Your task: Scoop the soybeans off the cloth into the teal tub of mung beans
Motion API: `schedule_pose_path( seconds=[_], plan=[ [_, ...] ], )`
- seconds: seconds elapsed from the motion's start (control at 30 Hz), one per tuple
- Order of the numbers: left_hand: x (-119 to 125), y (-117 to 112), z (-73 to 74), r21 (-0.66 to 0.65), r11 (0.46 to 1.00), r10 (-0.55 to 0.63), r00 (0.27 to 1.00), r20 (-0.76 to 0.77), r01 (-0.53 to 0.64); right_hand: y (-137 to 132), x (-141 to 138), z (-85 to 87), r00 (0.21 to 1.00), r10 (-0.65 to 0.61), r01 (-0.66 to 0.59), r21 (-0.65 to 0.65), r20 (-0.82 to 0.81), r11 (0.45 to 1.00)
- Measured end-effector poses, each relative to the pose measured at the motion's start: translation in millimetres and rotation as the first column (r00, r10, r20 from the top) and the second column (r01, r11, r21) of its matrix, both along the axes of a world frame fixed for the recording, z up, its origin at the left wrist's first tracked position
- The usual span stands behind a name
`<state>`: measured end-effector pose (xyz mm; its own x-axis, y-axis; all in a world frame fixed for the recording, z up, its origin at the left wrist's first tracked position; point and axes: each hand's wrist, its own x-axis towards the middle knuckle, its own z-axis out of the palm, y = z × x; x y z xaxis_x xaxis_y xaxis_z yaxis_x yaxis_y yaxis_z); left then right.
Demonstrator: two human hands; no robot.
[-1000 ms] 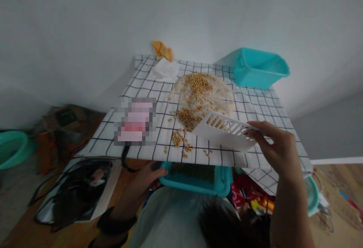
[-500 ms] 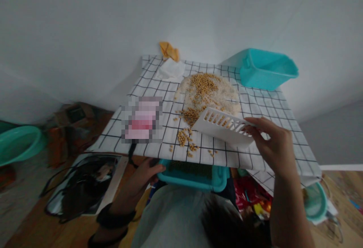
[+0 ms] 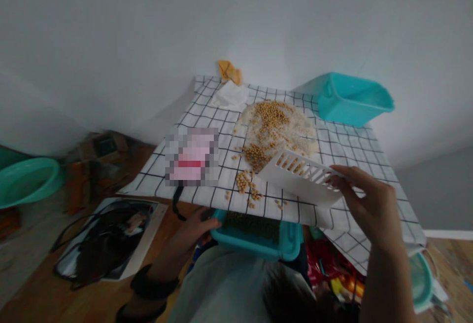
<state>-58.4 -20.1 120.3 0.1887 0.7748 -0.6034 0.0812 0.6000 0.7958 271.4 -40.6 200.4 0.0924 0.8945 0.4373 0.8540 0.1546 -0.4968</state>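
My right hand [image 3: 365, 199] pinches the right end of a white slotted plastic basket [image 3: 299, 185], which stands tilted on the checked cloth. Against the basket's far left side lie yellow soybeans [image 3: 254, 156], with more of them heaped on a spread of white rice [image 3: 299, 128]. A few loose soybeans [image 3: 244, 183] are scattered near the table's front edge. Below that edge, my left hand [image 3: 195, 227] grips the left rim of a turquoise tub [image 3: 247, 246] resting at my lap. Small dark green grains [image 3: 254, 227] lie inside the tub.
A turquoise bin [image 3: 354, 101] stands at the table's back right. White cloth [image 3: 231, 95] and a yellow cloth [image 3: 229, 71] lie at the back left, beside the wall. A blurred pink phone-like object [image 3: 194, 158] lies at left. A green basin [image 3: 29, 182] sits far left.
The whole view has shifted slightly, so things appear a little lower and further right. Both hands keep their holds, and the basket and soybeans look much the same.
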Motion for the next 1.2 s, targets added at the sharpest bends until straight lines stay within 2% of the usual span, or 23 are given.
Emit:
schedule_pose_path(
  seconds=[0.13,0.23,0.33,0.5,0.63,0.9,1.03,1.2],
  plan=[
    [0.3,-1.1,-14.8,0.007,1.0,-0.004,1.0,0.002,0.004,2.4,0.4,0.5,0.999,-0.042,0.041,0.043,0.023,0.998],
    [-4.1,-0.2,-31.7,-0.001,0.999,-0.043,0.999,0.013,0.043,-2.5,7.3,2.0,0.999,-0.035,0.034,0.026,0.007,0.999],
    [-7.5,1.4,-40.6,0.005,0.999,-0.044,0.999,-0.002,0.044,-7.7,10.3,1.9,1.0,-0.02,0.02,0.002,0.008,1.0],
    [-7.2,0.0,-33.4,-0.023,0.995,-0.101,0.99,-0.103,0.099,-6.1,-1.1,-1.2,0.997,-0.025,0.022,0.044,0.067,0.999],
    [-6.2,-3.9,-27.6,-0.008,0.995,-0.102,0.991,-0.089,0.102,-2.0,-10.9,-2.2,0.996,-0.003,-0.003,0.066,0.087,0.998],
    [-8.9,-6.6,-37.1,-0.03,0.997,-0.073,0.992,-0.106,0.07,2.4,-17.4,-5.2,0.994,0.018,-0.029,0.096,0.108,0.995],
    [-8.2,-10.3,-35.6,-0.017,1.0,-0.028,0.993,-0.113,0.026,4.5,-21.2,-5.5,0.995,0.001,-0.013,0.11,0.103,0.994],
    [-5.2,-13.8,-32.8,-0.034,0.999,-0.014,0.992,-0.128,0.01,7.2,-28.2,-2.4,0.994,0.036,-0.049,0.126,0.1,0.991]
  ],
)
